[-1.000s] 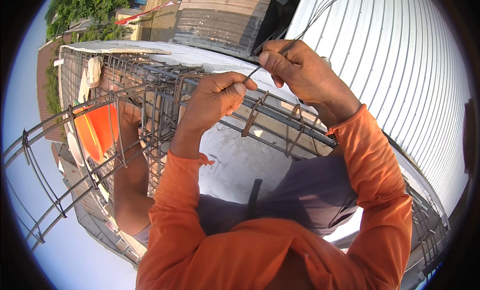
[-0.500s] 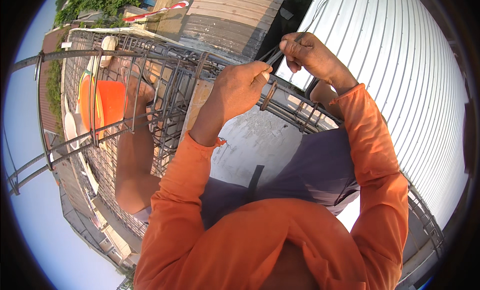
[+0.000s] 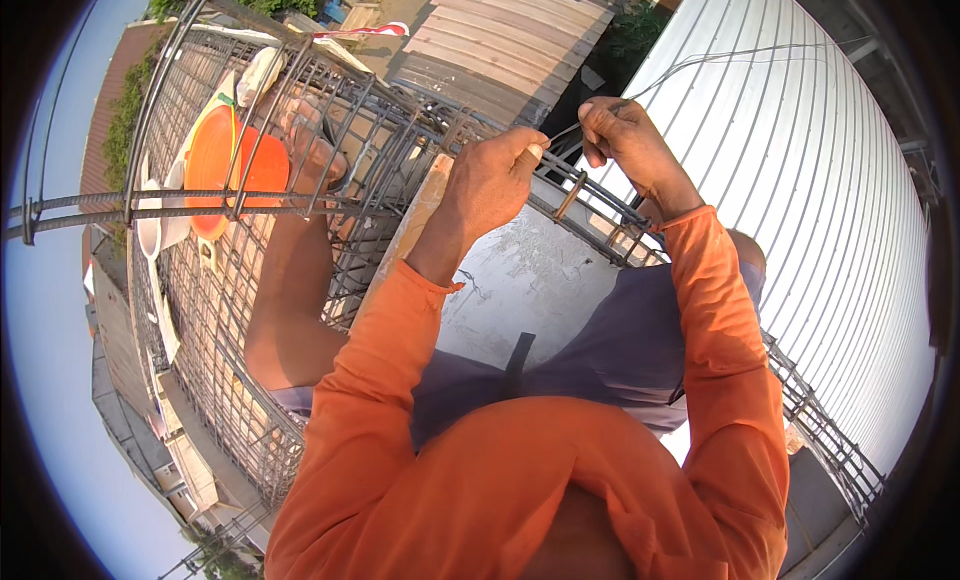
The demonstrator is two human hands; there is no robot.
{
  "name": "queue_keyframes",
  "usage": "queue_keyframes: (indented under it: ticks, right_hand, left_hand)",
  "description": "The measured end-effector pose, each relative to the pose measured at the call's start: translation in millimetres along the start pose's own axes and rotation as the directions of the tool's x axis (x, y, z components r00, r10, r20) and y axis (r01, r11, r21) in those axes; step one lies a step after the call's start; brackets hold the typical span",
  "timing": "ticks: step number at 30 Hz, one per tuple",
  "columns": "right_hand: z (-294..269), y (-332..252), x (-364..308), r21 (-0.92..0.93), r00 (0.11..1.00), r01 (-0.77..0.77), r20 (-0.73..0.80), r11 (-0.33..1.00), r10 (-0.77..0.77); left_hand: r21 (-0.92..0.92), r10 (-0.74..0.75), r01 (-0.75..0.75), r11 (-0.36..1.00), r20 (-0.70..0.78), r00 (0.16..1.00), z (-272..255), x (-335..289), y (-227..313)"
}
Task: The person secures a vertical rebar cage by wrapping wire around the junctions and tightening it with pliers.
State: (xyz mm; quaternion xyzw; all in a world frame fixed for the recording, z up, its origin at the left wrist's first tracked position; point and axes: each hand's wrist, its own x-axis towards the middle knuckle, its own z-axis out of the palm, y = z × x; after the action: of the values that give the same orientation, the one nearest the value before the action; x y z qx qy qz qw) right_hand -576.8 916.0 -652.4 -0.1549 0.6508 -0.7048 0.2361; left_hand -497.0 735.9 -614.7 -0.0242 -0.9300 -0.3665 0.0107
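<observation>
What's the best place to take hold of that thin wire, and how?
Probably pinch the wire between thumb and forefinger, coming from the person's side, on the short stretch between the left hand and right hand. It is thin, and beyond the right hand it curves loosely over the white roof, likely less steady there.

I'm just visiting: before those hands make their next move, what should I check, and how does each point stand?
1. Left hand pinching the thin wire: ok, thumb and forefinger closed on it.
2. Right hand gripping the same thin wire: ok.
3. Thin wire not touching the white ribbed roof: cannot tell.
4. Orange object away from both hands: ok, off to the left.
5. Left foot firmly placed: cannot tell; steel bars partly hide it.
</observation>
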Motion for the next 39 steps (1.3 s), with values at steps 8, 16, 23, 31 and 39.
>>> queue_keyframes:
  ticks: [8,16,23,31,39]
  right_hand:
    - [-38,20,15,-0.038,0.978,-0.191,-0.088,0.981,0.187]
    - [-13,43,69,-0.174,0.951,-0.308,-0.021,0.935,0.310]
    - [37,85,121,-0.363,0.984,-0.017,0.161,0.931,0.080]
    - [55,113,138,-0.211,0.988,-0.034,0.139,0.977,0.064]
    - [55,115,128,-0.178,0.978,-0.054,0.188,0.982,0.088]
  left_hand:
    - [-0.247,-0.499,0.445,0.861,-0.244,0.831,1,-36,-136]
    - [-0.009,-0.461,0.491,0.871,-0.364,0.810,54,-16,-166]
    - [0.110,-0.486,0.572,0.813,-0.414,0.770,60,4,-156]
    - [0.017,-0.286,0.326,0.945,-0.438,0.852,70,0,-164]
    - [-0.015,-0.264,0.279,0.960,-0.375,0.889,75,-10,-159]
